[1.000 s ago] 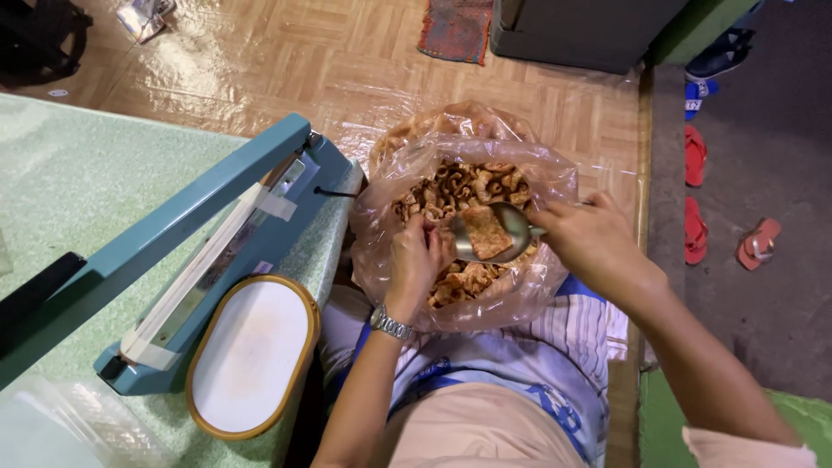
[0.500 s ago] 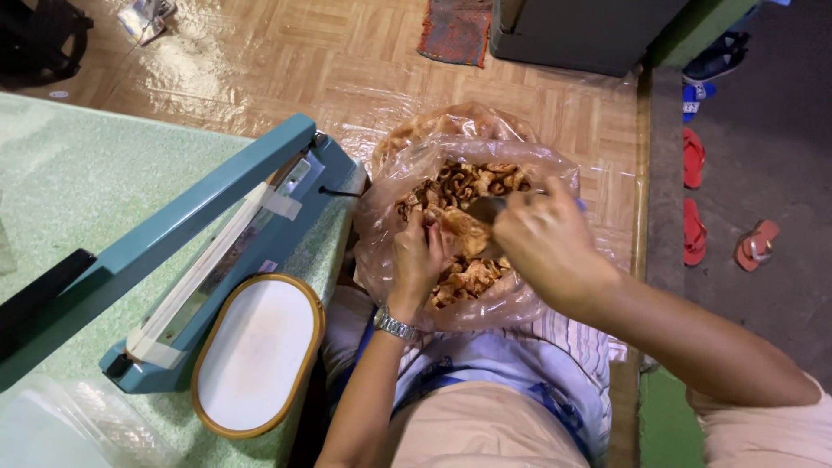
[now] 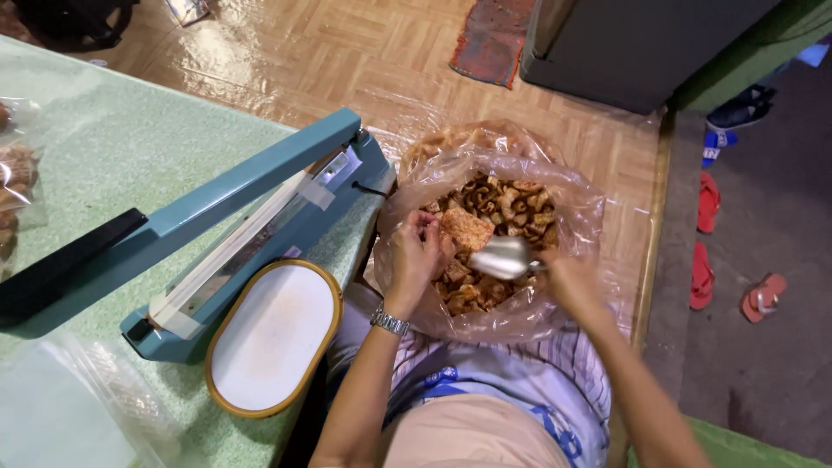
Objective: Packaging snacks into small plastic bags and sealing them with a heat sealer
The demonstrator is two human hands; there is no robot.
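Note:
A big clear plastic bag (image 3: 574, 201) full of brown fried crackling pieces (image 3: 507, 204) rests on my lap. My left hand (image 3: 414, 256), with a metal watch on its wrist, reaches into the bag and pinches a small clear bag (image 3: 446, 245) into which one flat square cracker (image 3: 466, 228) is going. My right hand (image 3: 568, 279) holds the handle of a metal scoop (image 3: 503, 256), bowl turned toward my left hand, just over the pile.
A teal heat sealer (image 3: 217, 204) with its arm raised lies on the green table (image 3: 104, 147) to my left. An oval white tray with a tan rim (image 3: 322, 342) sits at the table edge. Clear bags (image 3: 61, 407) lie near. Sandals (image 3: 704, 251) on the floor at right.
The view has shifted so the bag sits further right and lower. My right hand pulled back toward me with the scoop, now empty. The flat cracker went from the scoop to my left hand.

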